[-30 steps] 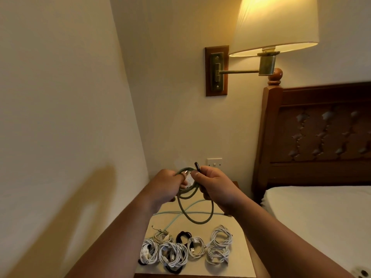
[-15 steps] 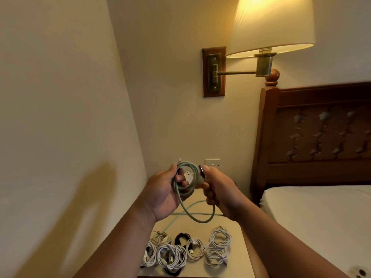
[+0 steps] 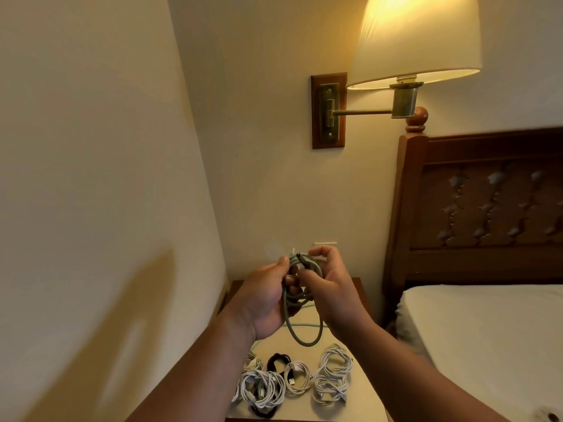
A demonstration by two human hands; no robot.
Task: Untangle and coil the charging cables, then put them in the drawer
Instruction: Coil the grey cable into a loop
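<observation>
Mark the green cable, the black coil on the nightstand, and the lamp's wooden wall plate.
green cable (image 3: 307,344): head view, bottom of the hanging loop.
black coil (image 3: 278,356): head view, top arc.
wooden wall plate (image 3: 329,143): head view, lower wood border.

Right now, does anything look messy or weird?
Just one thing: a loop of the green cable hangs loose below the left hand and right hand, not yet wound into the coil they hold.

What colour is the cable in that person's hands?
The cable is dull grey-green, seen in the head view.
</observation>
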